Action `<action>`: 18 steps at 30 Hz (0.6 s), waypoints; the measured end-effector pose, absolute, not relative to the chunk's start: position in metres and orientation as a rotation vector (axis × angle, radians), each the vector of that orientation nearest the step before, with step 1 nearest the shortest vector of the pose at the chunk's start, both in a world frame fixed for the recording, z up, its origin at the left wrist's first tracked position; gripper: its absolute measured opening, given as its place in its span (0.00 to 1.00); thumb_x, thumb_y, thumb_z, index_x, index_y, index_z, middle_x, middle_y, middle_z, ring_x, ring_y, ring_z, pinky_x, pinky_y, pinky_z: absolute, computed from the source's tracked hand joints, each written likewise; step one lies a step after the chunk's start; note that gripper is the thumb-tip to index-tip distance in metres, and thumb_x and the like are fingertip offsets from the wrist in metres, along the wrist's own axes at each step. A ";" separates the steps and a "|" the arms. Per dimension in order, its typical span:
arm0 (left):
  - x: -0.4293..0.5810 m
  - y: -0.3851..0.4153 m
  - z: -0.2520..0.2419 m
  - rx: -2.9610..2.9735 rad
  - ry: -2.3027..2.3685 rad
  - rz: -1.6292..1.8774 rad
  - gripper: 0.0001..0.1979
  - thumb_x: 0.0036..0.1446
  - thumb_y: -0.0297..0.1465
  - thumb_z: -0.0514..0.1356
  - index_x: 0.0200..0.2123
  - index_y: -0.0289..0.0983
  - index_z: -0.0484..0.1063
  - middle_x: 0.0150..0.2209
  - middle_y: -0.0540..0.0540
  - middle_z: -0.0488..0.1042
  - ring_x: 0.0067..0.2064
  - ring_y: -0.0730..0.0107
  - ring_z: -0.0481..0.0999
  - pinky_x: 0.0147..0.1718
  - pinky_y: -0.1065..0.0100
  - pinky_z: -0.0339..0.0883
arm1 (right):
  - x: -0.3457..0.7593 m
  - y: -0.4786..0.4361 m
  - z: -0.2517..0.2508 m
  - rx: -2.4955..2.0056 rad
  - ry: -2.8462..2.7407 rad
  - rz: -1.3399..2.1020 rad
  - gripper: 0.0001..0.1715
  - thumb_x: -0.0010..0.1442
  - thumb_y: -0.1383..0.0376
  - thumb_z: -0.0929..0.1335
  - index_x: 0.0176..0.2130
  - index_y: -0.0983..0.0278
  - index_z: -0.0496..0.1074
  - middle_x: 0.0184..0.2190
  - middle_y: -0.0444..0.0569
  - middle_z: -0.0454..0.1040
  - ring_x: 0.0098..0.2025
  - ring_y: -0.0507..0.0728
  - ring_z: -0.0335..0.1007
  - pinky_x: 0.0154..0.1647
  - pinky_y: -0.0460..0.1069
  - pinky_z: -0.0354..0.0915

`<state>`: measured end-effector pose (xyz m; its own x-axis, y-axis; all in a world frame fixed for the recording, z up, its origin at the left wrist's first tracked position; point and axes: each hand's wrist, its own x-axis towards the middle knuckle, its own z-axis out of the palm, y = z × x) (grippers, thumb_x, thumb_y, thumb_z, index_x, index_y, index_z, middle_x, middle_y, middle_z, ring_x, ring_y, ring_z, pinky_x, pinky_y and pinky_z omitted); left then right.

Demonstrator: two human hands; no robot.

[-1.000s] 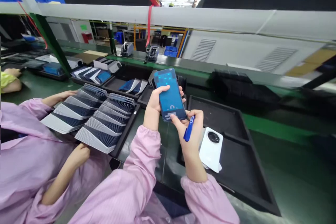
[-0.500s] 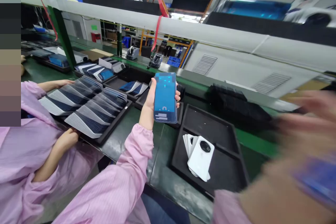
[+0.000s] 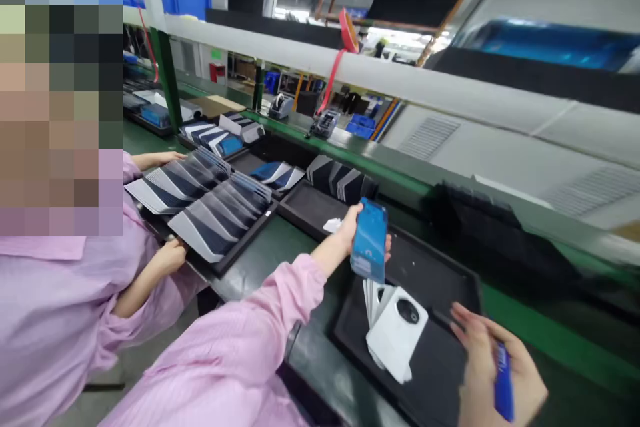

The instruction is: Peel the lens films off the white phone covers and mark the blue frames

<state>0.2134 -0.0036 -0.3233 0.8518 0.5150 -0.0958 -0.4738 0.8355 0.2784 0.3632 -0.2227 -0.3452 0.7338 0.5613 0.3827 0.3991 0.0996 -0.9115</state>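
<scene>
My left hand (image 3: 350, 230) is wrapped round a blue phone-shaped panel (image 3: 370, 239), above the left part of a black tray (image 3: 453, 265). Several white phone back covers (image 3: 398, 330) with round black camera rings lie fanned in that tray. At the tray's right side is my right hand (image 3: 493, 353), its palm round a blue pen-like item (image 3: 503, 383), with thumb and fingers reaching toward the covers without touching them.
At the left a person in pink holds a tray (image 3: 235, 263) packed with rows of striped panels (image 3: 220, 213). More black trays (image 3: 305, 207) stand behind. Red tape (image 3: 349, 30) hangs on the white rail (image 3: 300, 50) above the green bench (image 3: 255, 240).
The view has shifted, and my left hand has lowered the blue panel toward the white covers. My right hand has come down from the upper right to the tray's right side.
</scene>
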 end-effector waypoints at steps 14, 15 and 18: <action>0.177 -0.025 -0.443 0.306 0.213 0.539 0.43 0.65 0.64 0.46 0.45 0.27 0.77 0.36 0.32 0.82 0.35 0.52 0.82 0.45 0.51 0.74 | 0.408 -0.136 -0.380 -1.537 -0.911 0.168 0.39 0.48 0.29 0.72 0.30 0.62 0.74 0.27 0.55 0.79 0.30 0.66 0.78 0.35 0.60 0.74; 0.173 -0.026 -0.444 0.303 0.230 0.549 0.44 0.64 0.64 0.46 0.44 0.27 0.78 0.36 0.32 0.81 0.35 0.52 0.82 0.44 0.52 0.75 | 0.406 -0.138 -0.381 -1.515 -0.894 0.183 0.38 0.49 0.30 0.72 0.30 0.61 0.73 0.27 0.55 0.79 0.29 0.66 0.78 0.34 0.60 0.73; 0.167 -0.027 -0.435 0.295 0.300 0.596 0.43 0.65 0.61 0.44 0.44 0.26 0.78 0.33 0.29 0.80 0.33 0.47 0.82 0.39 0.48 0.75 | 0.399 -0.141 -0.381 -1.467 -0.868 0.209 0.31 0.51 0.33 0.72 0.29 0.56 0.71 0.27 0.58 0.76 0.30 0.68 0.77 0.33 0.64 0.70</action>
